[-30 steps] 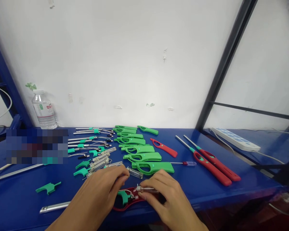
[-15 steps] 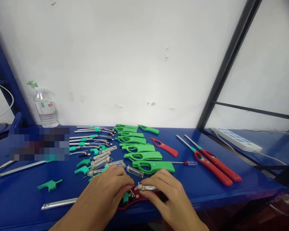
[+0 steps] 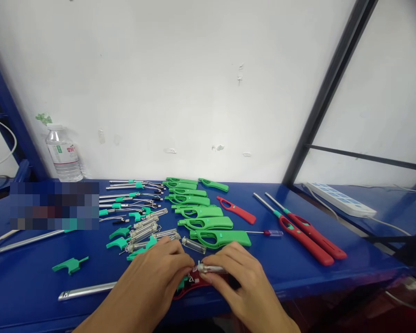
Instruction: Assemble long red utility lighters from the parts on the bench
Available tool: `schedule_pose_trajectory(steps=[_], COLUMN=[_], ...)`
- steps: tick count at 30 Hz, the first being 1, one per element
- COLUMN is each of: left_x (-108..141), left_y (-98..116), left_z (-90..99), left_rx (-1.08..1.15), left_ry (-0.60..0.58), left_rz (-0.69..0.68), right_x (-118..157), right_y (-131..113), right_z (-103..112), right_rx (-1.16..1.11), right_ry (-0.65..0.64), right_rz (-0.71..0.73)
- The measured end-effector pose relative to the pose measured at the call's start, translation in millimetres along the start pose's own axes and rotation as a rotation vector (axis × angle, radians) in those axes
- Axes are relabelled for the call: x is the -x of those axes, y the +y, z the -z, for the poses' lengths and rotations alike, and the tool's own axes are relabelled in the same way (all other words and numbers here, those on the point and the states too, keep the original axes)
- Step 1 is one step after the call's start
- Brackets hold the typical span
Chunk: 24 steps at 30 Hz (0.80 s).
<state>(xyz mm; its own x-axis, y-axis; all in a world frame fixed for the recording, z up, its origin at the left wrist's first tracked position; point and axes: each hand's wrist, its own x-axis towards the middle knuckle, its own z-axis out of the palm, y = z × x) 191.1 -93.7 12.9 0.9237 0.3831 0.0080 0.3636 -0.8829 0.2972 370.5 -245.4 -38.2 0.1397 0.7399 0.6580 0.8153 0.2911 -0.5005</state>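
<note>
My right hand pinches a clear tank with a white valve end between thumb and fingers, above a red handle shell at the table's front edge. Thumb and fingers of my left hand are pressed together at the thin white wire by the shell's upper edge; whatever they grip is too small to make out. A green trigger part sits in the shell, partly behind my left hand. From under my left forearm a metal tube sticks out to the left.
Green shells lie in a column behind my hands, with clear tanks and green triggers left of them. A screwdriver, a red shell and two red lighters lie right. A bottle and power strip stand farther off.
Both hands keep nearly the same pose. My left fingers have shifted slightly right, closer to the valve end of the tank. The whole view has moved a little.
</note>
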Motion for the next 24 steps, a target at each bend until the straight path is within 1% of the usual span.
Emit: schedule_pose_trajectory(steps=[9,18,24], left_x=[-1,0,-2], left_y=[-1,-3,-5], left_z=[-7.2,-14.2,-18.0], left_rx=[-0.027,-0.035,-0.004], left_ry=[0.04,0.106,0.126], left_rz=[-0.049,-0.128,-0.153], right_x=[1,1,1], right_y=[0,0,1], right_z=[-1,1,1], right_rx=[-0.011,-0.028,-0.009], right_ry=[-0.033,-0.008,-0.015], right_rz=[-0.018,0.012,0.033])
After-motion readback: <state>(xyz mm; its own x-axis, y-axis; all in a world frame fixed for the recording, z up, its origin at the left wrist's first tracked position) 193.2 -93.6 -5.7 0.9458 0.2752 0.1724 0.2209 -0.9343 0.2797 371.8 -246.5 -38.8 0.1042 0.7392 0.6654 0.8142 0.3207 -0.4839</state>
